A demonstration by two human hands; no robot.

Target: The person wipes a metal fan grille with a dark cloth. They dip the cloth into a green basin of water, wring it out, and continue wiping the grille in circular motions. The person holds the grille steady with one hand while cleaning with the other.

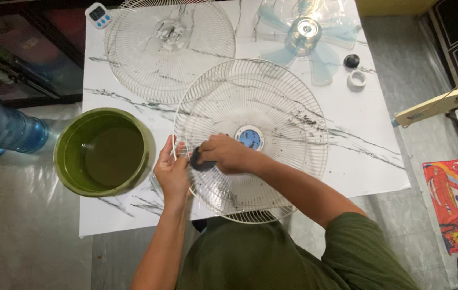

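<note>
two hands: both are at work on the front fan guard (pixel 272 115), a round white wire grille with a blue centre badge, laid flat near the counter's (pixel 368 156) front edge with its lower rim hanging past that edge toward the person.
left hand (pixel 172 173): the guard's left rim is gripped, fingers curled together around the outer wire, seemingly so that the grille is kept from sliding or turning.
right hand (pixel 228 154): a dark pad (pixel 201 162), perhaps a sponge or cloth, is clamped between closed fingers and pressed on the wires just left of the blue badge; what the pad is made of cannot be told.
dirt: dark specks are seen on the wires to the right of the badge and along the lower part of the grille.
green basin (pixel 103 152): it is set at the counter's front left corner, just beside the left hand, with murky liquid inside, within easy reach of the pad.
second guard (pixel 170 48): another wire grille is laid flat toward the back left, partly under the first one's upper rim.
fan blade (pixel 306 37): a clear bluish blade is placed at the back right, well apart from the hands.
small parts: a black cap (pixel 351 60) and a white ring (pixel 356 79) are kept together near the right edge.
timer (pixel 99 14): a small white one is at the back left corner.
</note>
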